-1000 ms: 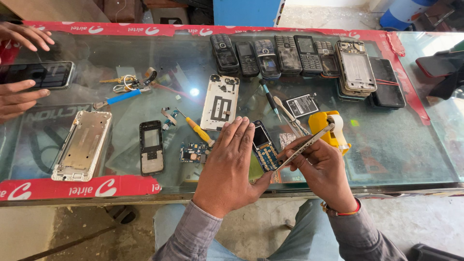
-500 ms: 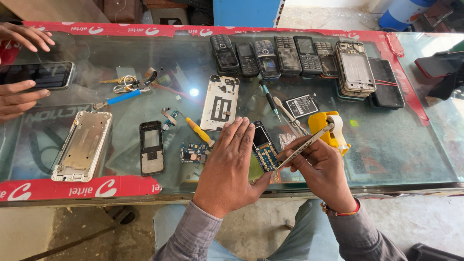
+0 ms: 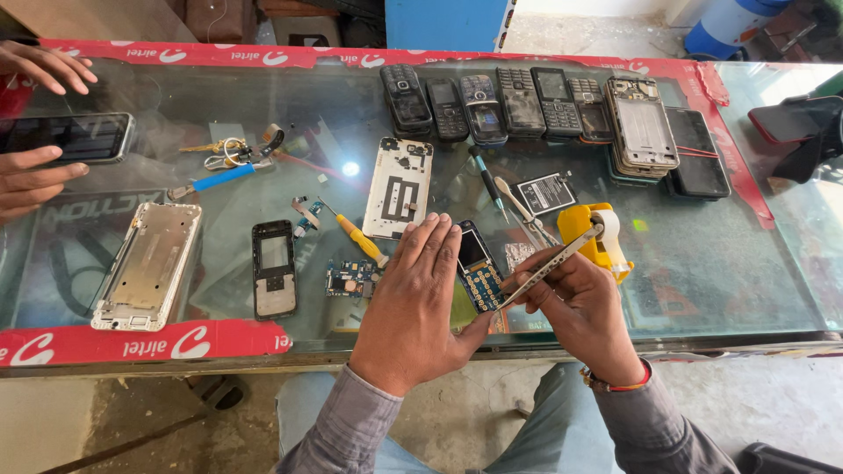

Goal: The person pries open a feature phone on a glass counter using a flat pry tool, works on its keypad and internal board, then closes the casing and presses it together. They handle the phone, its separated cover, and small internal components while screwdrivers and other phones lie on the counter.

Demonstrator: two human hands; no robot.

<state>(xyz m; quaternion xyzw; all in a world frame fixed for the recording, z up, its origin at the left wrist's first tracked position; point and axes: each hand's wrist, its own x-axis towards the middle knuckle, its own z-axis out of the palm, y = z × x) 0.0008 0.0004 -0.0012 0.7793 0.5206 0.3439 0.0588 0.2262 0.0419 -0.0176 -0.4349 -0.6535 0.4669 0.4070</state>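
My left hand (image 3: 417, 307) lies flat on the glass counter (image 3: 720, 254), its fingers pressing down on an opened small phone board (image 3: 475, 268) with a dark screen and a blue keypad. To its right, my right hand (image 3: 575, 307) holds metal tweezers (image 3: 549, 268), their tips at the lower part of the board beside my left thumb. The tweezers' far end points up toward a yellow tape dispenser (image 3: 590, 239).
A row of several old phones (image 3: 527, 105) lines the far edge. A yellow screwdriver (image 3: 356, 235), small circuit board (image 3: 349, 279), black phone frame (image 3: 274, 281), silver frame (image 3: 147, 263), white back plate (image 3: 400, 186) and keys (image 3: 230, 149) lie left. Another person's hands (image 3: 35, 123) hold a smartphone far left.
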